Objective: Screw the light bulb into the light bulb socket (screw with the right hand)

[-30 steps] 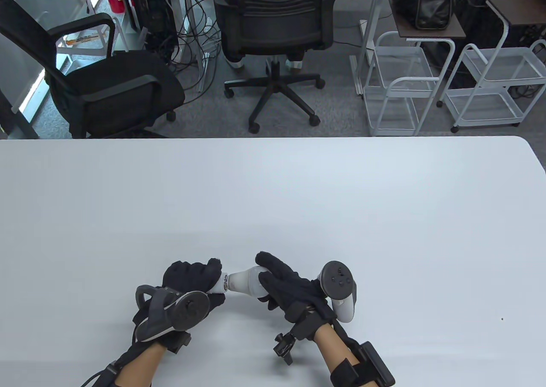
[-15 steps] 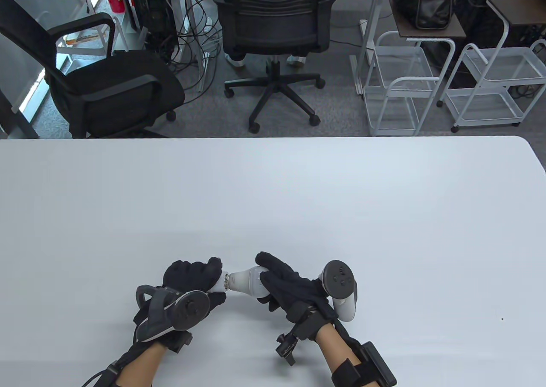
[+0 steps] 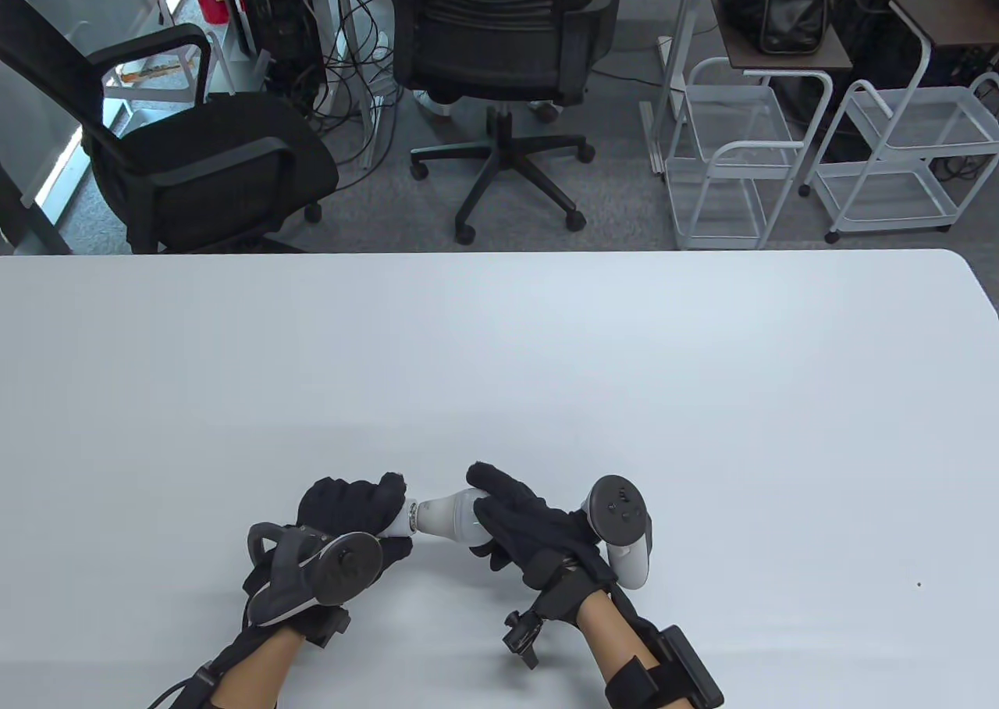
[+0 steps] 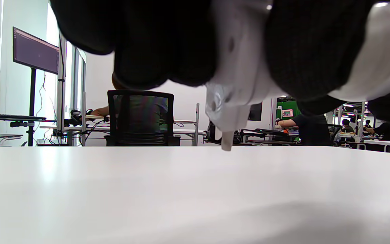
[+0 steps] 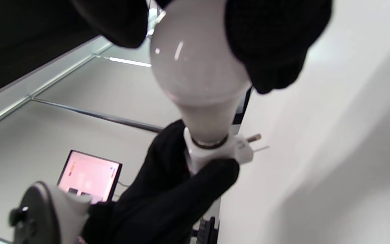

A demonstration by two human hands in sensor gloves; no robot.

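Low near the table (image 3: 546, 365) edge, both hands join bulb (image 3: 449, 515) and socket (image 3: 404, 518).

The white frosted light bulb (image 3: 453, 515) lies roughly horizontal, its narrow base entering the white light bulb socket (image 3: 405, 518) on its left; a metal thread ring shows at the joint, and plug prongs jut from the socket.

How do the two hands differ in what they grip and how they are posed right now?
The left hand grips the socket; the right hand grips the bulb. The left hand's fingers wrap round the socket; the right hand's fingers lie over the bulb's globe. Both wear black gloves and hold low over the table.
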